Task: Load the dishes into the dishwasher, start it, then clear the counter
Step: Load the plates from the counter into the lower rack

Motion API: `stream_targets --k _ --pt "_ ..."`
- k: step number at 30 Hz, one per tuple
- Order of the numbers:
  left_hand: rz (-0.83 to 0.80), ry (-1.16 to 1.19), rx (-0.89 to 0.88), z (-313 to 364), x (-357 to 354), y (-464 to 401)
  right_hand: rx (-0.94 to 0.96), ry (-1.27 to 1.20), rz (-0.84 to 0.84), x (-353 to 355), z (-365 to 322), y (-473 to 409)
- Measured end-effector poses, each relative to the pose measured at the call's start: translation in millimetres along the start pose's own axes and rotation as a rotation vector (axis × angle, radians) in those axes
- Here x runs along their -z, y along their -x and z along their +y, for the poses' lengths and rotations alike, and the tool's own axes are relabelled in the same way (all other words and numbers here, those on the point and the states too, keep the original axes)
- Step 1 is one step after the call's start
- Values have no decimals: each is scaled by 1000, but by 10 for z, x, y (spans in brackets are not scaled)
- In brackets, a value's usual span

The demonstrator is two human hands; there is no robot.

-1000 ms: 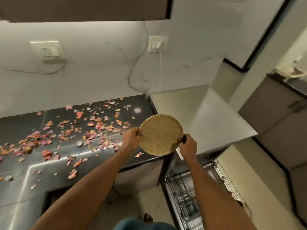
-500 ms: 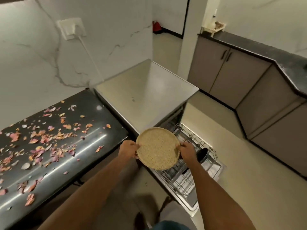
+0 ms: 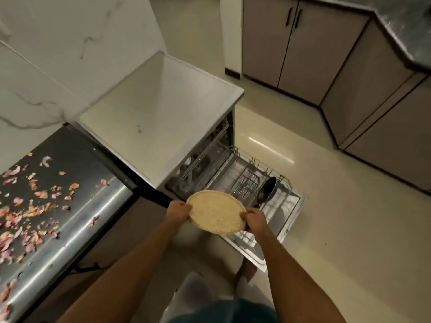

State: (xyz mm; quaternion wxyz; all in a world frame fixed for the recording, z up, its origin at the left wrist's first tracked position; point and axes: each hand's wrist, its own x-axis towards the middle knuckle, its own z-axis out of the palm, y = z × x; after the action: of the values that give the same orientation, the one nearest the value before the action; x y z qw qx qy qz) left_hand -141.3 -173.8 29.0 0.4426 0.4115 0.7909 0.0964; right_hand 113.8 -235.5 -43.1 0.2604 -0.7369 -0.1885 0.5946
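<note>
Turning from the counter with its scattered petals, I now have the plate carried over the pulled-out lower rack of the open dishwasher. My left hand and right hand each pinch opposite rims, keeping it level so I can tip it between the tines. A dark bowl already sits tilted at the rack's far end.

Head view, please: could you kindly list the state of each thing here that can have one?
Plate: held level over the rack, gripped at both edges.
Left hand: grips the plate's left rim.
Right hand: grips its right rim.
Dishwasher: door open.
Lower rack: pulled out.
Dark pot: on its side in the rack.
Cabinet doors: closed.
</note>
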Motion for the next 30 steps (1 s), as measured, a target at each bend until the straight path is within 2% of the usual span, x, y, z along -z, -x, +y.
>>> stream_targets --k 6,12,17,21,30 --pt "-10 -63 55 73 -467 -205 -199 -273 11 34 377 -130" --pt "-92 -182 124 -63 -832 -810 -325 -396 91 -237 791 -625" --pt "-121 -237 144 -146 -1128 -1490 -430 -426 163 -553 962 -1111" --pt "-67 -277 124 -160 -1343 -2079 -471 -417 192 -911 1126 -1593" --pt "63 -323 102 -527 -1578 -3475 -443 -274 214 -1746 1255 -2761"
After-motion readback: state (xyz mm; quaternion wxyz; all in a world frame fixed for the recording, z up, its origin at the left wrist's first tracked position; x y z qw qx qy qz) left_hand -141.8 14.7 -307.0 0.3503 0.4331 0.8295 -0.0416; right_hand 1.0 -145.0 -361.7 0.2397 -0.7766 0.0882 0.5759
